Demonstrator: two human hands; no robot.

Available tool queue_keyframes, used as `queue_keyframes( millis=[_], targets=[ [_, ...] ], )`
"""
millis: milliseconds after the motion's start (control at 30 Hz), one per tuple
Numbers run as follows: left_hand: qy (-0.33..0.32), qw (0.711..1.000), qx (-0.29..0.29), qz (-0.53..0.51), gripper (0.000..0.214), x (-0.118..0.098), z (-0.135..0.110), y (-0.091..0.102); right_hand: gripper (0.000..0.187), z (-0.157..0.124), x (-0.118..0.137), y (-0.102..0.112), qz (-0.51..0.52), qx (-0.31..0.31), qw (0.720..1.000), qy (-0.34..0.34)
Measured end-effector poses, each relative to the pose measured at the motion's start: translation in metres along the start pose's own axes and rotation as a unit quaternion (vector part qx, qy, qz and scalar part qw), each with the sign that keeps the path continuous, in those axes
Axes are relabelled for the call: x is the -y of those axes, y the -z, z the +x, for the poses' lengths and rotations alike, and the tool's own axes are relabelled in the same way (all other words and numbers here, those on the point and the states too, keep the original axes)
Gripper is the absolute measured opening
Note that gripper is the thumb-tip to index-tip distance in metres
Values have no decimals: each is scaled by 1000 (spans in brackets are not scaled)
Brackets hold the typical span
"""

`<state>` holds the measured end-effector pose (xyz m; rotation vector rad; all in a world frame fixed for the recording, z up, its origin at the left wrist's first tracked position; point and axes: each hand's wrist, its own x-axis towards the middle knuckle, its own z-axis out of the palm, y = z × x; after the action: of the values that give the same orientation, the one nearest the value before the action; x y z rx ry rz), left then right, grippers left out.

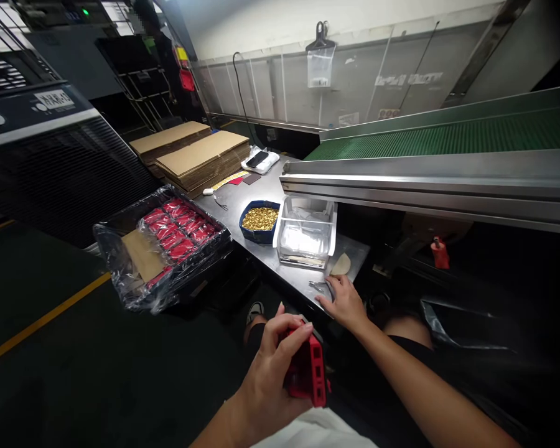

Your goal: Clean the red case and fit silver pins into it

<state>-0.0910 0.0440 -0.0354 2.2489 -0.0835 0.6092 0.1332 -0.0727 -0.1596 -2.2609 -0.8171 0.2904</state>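
My left hand [273, 367] grips a red plastic part [310, 370] low in the view, above my lap. My right hand [343, 302] rests at the near edge of the steel table [242, 202], its fingers over a small metal tool [318, 286] that looks like tweezers; I cannot tell whether it grips it. Just beyond that hand lies a beige oval piece [340, 266]. Further back stand a clear plastic bin [307, 233] and a blue dish of small gold parts [260, 219].
A black tray lined with plastic film [121, 274] holds several red parts [180, 227] at the left. Stacked cardboard sheets [193, 152] lie behind it. A green conveyor with a steel frame [429, 171] runs along the right. A dark machine [42, 155] stands at far left.
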Motion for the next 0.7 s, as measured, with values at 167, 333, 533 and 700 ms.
queue_keyframes(
  millis=[167, 333, 533, 700],
  targets=[
    [-5, 1000, -1, 19, 79, -1, 0, 3, 42, 6, -6, -8, -81, 10, 996, 32],
    [-14, 1000, 0, 24, 79, -2, 1, 1, 36, 13, -7, -10, -118, 14, 991, 60],
    [-19, 999, -8, 25, 81, -2, 2, 1, 38, 8, -12, -6, -118, -5, 991, 63],
    [-14, 1000, -8, 13, 83, -4, 3, 1, 29, -1, -15, 1, -94, 18, 993, 72]
  ],
)
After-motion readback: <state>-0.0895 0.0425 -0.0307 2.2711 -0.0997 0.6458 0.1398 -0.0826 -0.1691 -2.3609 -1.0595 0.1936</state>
